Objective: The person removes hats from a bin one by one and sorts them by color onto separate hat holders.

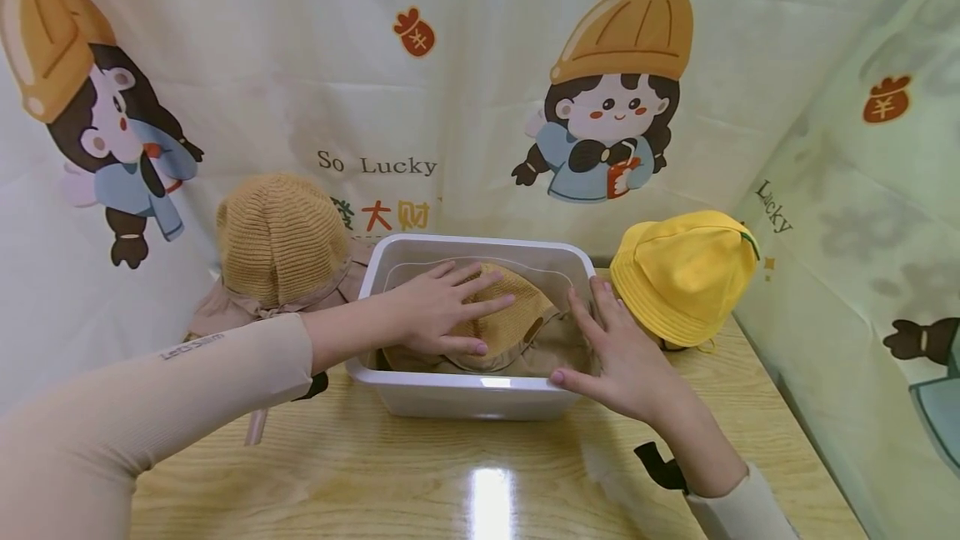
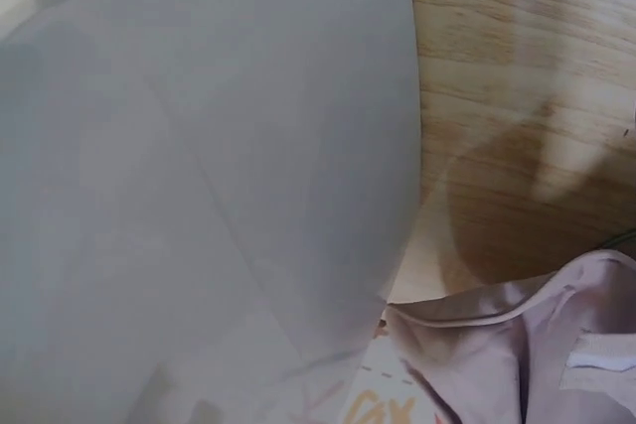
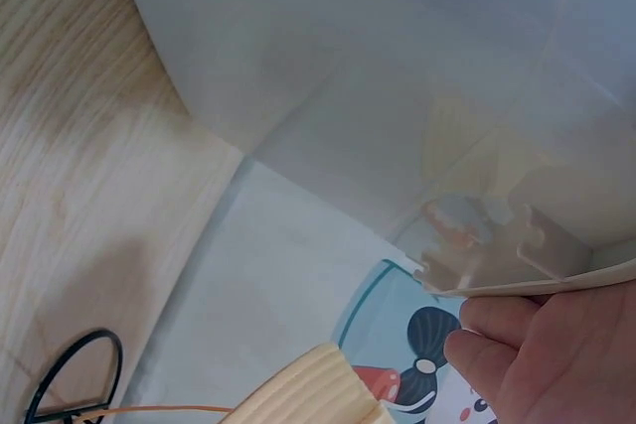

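A light grey plastic bin (image 1: 480, 401) stands on the table with a tan knitted hat (image 1: 525, 298) inside, its brown cloth brim spread along the bottom. My left hand (image 1: 438, 311) reaches over the bin's left side, fingers spread and fairly straight over the hat's crown. My right hand (image 1: 630, 361) lies at the bin's right rim, its thumb over the front corner and its fingers extended along the side. In the right wrist view, fingers (image 3: 487, 340) touch beneath the rim from outside. Only the bin's outer wall (image 2: 219, 166) fills the left wrist view; no left hand shows there.
Left of the bin sits another tan knitted hat (image 1: 281, 240) with a pinkish-brown brim (image 2: 477, 335). A yellow bucket hat (image 1: 686, 273) sits at the right, near a black wire hoop (image 3: 75, 369). Printed cloth walls (image 1: 480, 107) enclose the wooden table (image 1: 375, 473).
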